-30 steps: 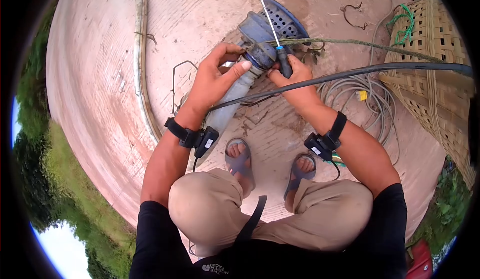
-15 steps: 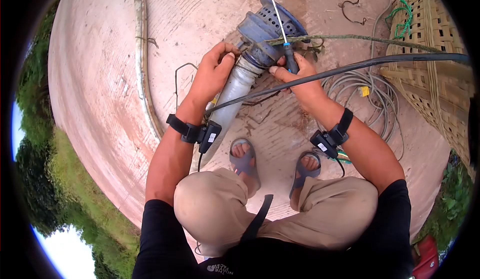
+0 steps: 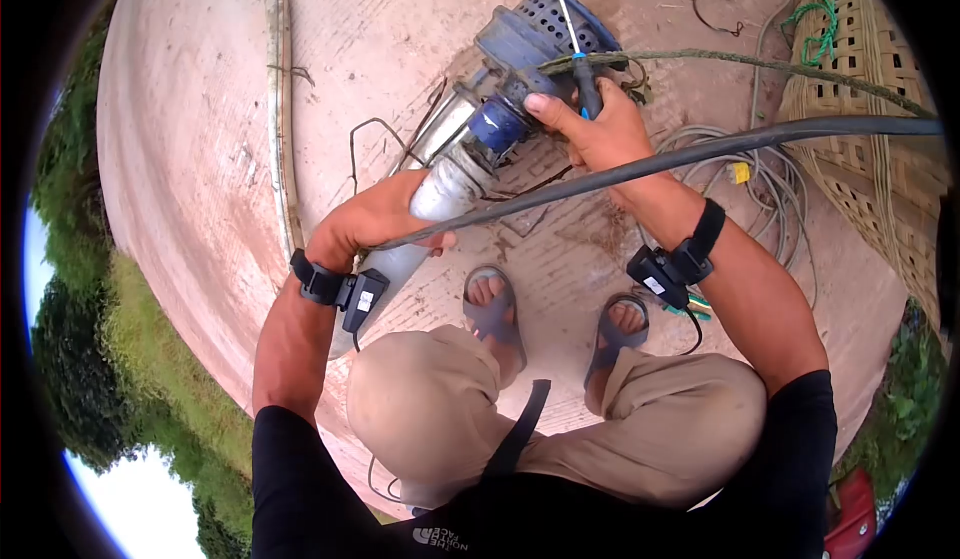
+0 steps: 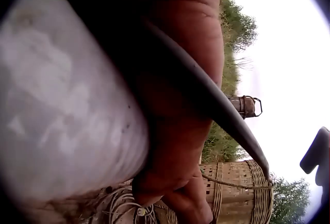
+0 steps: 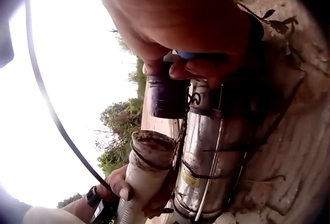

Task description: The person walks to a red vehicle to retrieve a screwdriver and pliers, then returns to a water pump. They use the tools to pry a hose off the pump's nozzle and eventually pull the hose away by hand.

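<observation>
A water pump [image 3: 515, 44] lies on the ground, with a blue perforated flange, a blue outlet [image 5: 167, 100] and a shiny metal body [image 5: 206, 152]. My left hand [image 3: 380, 214] grips a whitish hose [image 3: 450, 189], its fingers wrapped round it from below. In the right wrist view the hose's open end stands apart from the outlet, a wire looped around it. My right hand [image 3: 608, 134] holds a screwdriver [image 3: 588, 89], blade pointing away, while its thumb and fingertips rest at the blue outlet. The hose fills much of the left wrist view.
A thick black cable [image 3: 700, 154] crosses over the hose and my right forearm. A greenish rope [image 3: 740, 57] runs from the pump towards a woven basket [image 3: 850, 79] at the right. Coiled grey cable [image 3: 780, 209] lies beside it. A long pale pipe [image 3: 280, 109] stretches along the left.
My left hand has left the joint by the outlet, moved back towards me and taken hold of the hose. The hose end has come away from the outlet. The screwdriver stays in my right hand.
</observation>
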The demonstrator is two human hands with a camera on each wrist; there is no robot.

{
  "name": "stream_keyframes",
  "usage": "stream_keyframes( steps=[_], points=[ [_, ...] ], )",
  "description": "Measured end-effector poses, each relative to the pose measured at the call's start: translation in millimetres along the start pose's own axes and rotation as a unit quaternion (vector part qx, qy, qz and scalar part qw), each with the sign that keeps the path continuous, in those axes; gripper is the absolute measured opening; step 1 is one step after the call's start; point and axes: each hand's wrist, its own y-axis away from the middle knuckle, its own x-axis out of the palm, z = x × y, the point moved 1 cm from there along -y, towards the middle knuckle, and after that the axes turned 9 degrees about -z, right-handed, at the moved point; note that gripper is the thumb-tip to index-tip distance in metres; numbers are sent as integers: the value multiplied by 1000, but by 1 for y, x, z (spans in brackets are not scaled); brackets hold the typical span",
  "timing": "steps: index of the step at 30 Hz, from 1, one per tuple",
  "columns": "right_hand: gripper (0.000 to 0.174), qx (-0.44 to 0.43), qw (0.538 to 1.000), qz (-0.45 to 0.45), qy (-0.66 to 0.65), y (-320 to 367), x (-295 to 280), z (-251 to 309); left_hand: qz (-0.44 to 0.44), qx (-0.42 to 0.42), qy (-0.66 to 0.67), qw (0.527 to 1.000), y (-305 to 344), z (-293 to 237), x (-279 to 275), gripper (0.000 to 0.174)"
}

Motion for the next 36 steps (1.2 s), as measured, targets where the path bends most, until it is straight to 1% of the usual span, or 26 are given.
stream_keyframes(
  steps=[2,3,4,6,8,9,10,12,14,15,16,18,19,20,22,23,25,26,27,28,29,30,32,33,34,36],
  points=[
    [64,4,998,11,64,0,-2,-1,-71,127,-98,985,26,27,1,55],
    [59,49,997,51,13,8,-3,11,-117,119,-100,981,39,27,-1,62],
    [57,44,998,48,-17,11,-1,13,-181,141,-50,972,51,23,3,66],
    [57,77,996,55,-1,15,-5,14,-286,140,6,948,62,22,7,70],
    [54,58,997,53,-4,19,-14,15,-308,188,29,932,65,25,10,72],
    [52,44,998,49,-1,21,-17,19,-318,213,2,924,64,26,12,73],
    [35,24,998,51,7,25,-20,25,-330,240,-25,913,62,25,13,74],
    [36,-2,999,42,-21,29,-25,37,-341,261,-15,903,59,27,19,74],
    [33,-7,997,68,-26,30,-26,38,-330,245,31,911,60,32,25,75],
    [30,-15,995,90,-34,31,-26,38,-333,265,-20,905,61,30,25,75],
    [30,-14,995,90,-35,32,-25,39,-333,263,-21,905,61,28,26,75],
    [24,30,976,212,-45,40,-16,41,-315,279,22,907,60,25,30,74],
    [27,59,966,243,-66,44,-10,44,-294,273,-8,916,61,18,28,74],
    [27,65,966,240,-71,49,-5,45,-289,267,-11,919,61,14,29,74],
    [39,55,942,318,-94,57,7,47,-280,234,42,930,60,8,30,74],
    [39,59,943,314,-97,62,12,44,-263,223,67,936,61,0,32,75],
    [52,-5,934,326,-148,69,20,38,-231,211,66,948,61,-1,30,75],
    [52,-2,934,324,-151,67,19,38,-202,202,67,956,60,-1,27,75],
    [50,-56,937,322,-126,64,17,40,-173,193,61,964,59,-1,24,75],
    [48,-110,936,320,-100,62,15,43,-172,190,63,965,57,-2,24,75],
    [42,-105,929,338,-110,60,12,52,-150,170,92,970,56,-6,23,73],
    [42,-105,929,338,-110,56,13,54,-128,151,120,973,54,-11,23,72],
    [36,-212,888,407,-26,49,16,55,-116,149,128,974,51,-17,24,68],
    [36,-176,893,413,-41,49,19,51,-94,134,148,975,48,-18,24,68],
    [36,-177,892,413,-40,48,18,55,-71,120,167,976,46,-19,23,67],
    [34,-48,892,448,-22,47,16,62,-51,127,146,980,40,-20,21,67]
  ],
)
